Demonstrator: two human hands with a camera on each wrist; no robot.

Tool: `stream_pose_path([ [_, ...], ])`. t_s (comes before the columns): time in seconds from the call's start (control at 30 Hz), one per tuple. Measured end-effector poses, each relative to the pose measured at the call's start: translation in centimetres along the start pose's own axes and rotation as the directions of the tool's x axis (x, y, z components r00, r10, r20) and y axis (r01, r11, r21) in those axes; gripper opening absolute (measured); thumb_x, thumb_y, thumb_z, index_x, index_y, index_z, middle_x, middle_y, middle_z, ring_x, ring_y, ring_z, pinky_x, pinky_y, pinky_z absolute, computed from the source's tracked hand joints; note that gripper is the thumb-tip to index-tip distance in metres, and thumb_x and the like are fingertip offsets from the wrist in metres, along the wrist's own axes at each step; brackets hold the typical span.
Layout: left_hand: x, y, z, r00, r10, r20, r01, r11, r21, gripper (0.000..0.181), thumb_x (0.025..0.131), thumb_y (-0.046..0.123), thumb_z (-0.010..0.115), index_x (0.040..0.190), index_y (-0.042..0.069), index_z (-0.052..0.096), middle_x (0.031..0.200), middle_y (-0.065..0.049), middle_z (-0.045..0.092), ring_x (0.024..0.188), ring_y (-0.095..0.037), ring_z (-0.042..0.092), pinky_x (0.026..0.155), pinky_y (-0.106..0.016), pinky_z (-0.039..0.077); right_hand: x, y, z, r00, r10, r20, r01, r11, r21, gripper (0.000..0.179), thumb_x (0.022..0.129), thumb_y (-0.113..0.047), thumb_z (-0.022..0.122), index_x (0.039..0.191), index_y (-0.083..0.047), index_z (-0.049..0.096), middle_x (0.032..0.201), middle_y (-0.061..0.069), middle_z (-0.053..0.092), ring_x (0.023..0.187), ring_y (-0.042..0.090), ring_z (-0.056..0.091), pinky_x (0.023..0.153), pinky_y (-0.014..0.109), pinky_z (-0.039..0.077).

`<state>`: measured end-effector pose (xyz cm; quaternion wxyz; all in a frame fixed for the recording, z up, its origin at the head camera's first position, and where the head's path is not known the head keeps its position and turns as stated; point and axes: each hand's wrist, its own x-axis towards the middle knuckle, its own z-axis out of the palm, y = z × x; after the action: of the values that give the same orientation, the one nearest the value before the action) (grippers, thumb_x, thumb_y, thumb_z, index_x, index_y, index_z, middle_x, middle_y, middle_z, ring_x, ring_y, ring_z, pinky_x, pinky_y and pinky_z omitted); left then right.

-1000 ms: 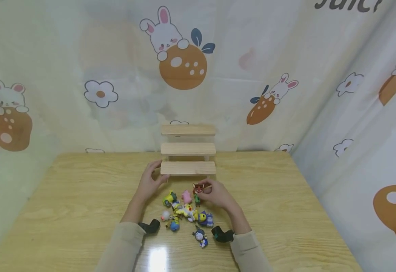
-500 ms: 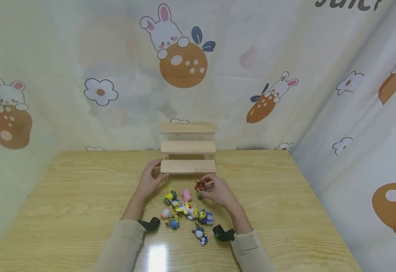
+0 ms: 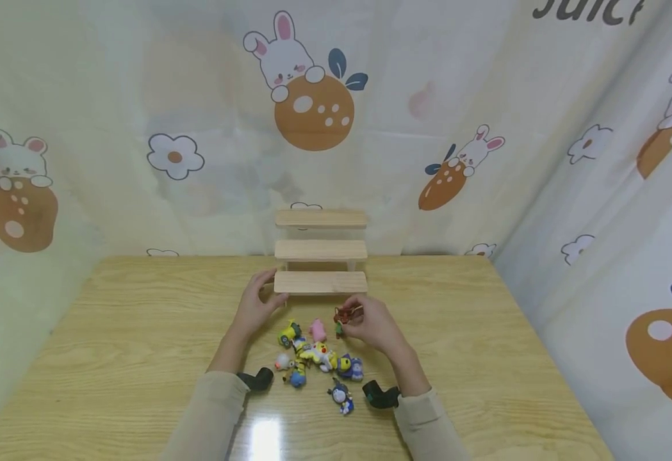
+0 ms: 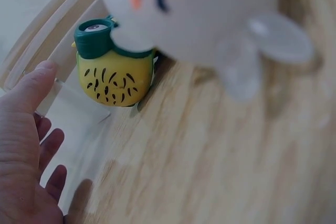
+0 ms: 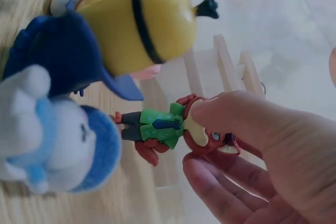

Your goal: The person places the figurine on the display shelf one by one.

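My right hand (image 3: 370, 325) pinches a fox figurine (image 5: 161, 125) by its reddish-brown head, between thumb and fingers. The fox wears a green shirt and blue tie; its feet point down toward the table in the right wrist view. My left hand (image 3: 252, 312) holds the left end of the lowest step of a three-tier wooden display stand (image 3: 319, 282), thumb in front and fingers behind. A yellow-and-green figurine (image 4: 114, 80) stands close to that hand. A pink pig figurine (image 3: 317, 330) lies just left of the fox.
Several small figurines, among them a yellow one in a dark blue cape (image 5: 157, 19), cluster between my forearms. A dark-blue-and-white figurine (image 3: 341, 396) lies apart, nearer me. A printed curtain (image 3: 214, 211) hangs behind the wooden table (image 3: 457, 358).
My right hand has moved the fox figurine slightly away from me and to the right, off the group, and tilted it. My left hand has stayed at the stand.
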<state>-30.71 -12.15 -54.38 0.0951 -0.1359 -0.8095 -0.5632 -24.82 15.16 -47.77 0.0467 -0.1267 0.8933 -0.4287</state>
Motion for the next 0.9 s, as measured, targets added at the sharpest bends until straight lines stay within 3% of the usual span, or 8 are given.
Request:
stream_pose_path([
  [0.17, 0.1, 0.1, 0.2, 1.0, -0.002, 0.01, 0.002, 1.0, -0.013, 0.069, 0.082, 0.025, 0.075, 0.139, 0.002, 0.044, 0.138, -0.017, 0.045, 0.124, -0.036, 0.046, 0.106, -0.053, 0.037, -0.2, -0.6, -0.3, 1.0, 0.004, -0.017, -0.006, 0.994, -0.112, 0.03, 0.073, -0.002, 0.078, 0.098, -0.005, 0.062, 0.091, 0.004, 0.066, 0.078, 0.012, 0.062, 0.071, 0.025, 0.054],
  [0.33, 0.1, -0.2, 0.1, 1.0, -0.008, 0.007, 0.008, 1.0, -0.006, 0.067, 0.082, 0.024, 0.075, 0.139, 0.004, 0.045, 0.135, -0.014, 0.048, 0.123, -0.033, 0.047, 0.106, -0.051, 0.037, -0.1, -1.2, -0.5, 0.999, -0.019, -0.034, 0.01, 0.966, -0.257, 0.029, 0.073, -0.01, 0.08, 0.097, -0.009, 0.063, 0.084, -0.001, 0.063, 0.072, 0.01, 0.054, 0.064, 0.025, 0.048],
  [0.47, 0.0, -0.1, -0.1, 1.0, -0.006, 0.009, 0.006, 1.0, -0.003, 0.066, 0.082, 0.025, 0.075, 0.139, 0.005, 0.046, 0.134, -0.014, 0.048, 0.123, -0.033, 0.048, 0.105, -0.051, 0.037, 0.5, -2.4, -1.7, 0.999, -0.023, -0.038, 0.01, 0.948, -0.317, 0.029, 0.074, -0.015, 0.08, 0.098, -0.009, 0.063, 0.084, 0.001, 0.063, 0.074, 0.011, 0.055, 0.067, 0.027, 0.048],
  [0.7, 0.0, 0.1, 0.0, 1.0, 0.001, 0.0, -0.001, 1.0, -0.001, 0.066, 0.082, 0.023, 0.075, 0.138, 0.003, 0.046, 0.133, -0.015, 0.049, 0.121, -0.034, 0.049, 0.104, -0.053, 0.037, 3.3, -6.8, -4.3, 0.995, -0.101, -0.013, 0.091, 0.935, -0.344, 0.029, 0.078, -0.015, 0.077, 0.102, -0.006, 0.064, 0.094, 0.006, 0.067, 0.084, 0.017, 0.063, 0.077, 0.031, 0.054],
  [0.9, 0.0, -0.1, -0.3, 1.0, -0.019, 0.012, 0.019, 1.0, -0.012, 0.065, 0.082, 0.024, 0.075, 0.138, 0.005, 0.047, 0.133, -0.012, 0.049, 0.122, -0.032, 0.048, 0.105, -0.052, 0.036, 7.3, -11.5, -5.6, 0.984, -0.179, -0.026, 0.159, 0.924, -0.347, 0.028, 0.081, -0.016, 0.075, 0.104, -0.005, 0.063, 0.1, 0.007, 0.068, 0.089, 0.019, 0.066, 0.08, 0.029, 0.055],
])
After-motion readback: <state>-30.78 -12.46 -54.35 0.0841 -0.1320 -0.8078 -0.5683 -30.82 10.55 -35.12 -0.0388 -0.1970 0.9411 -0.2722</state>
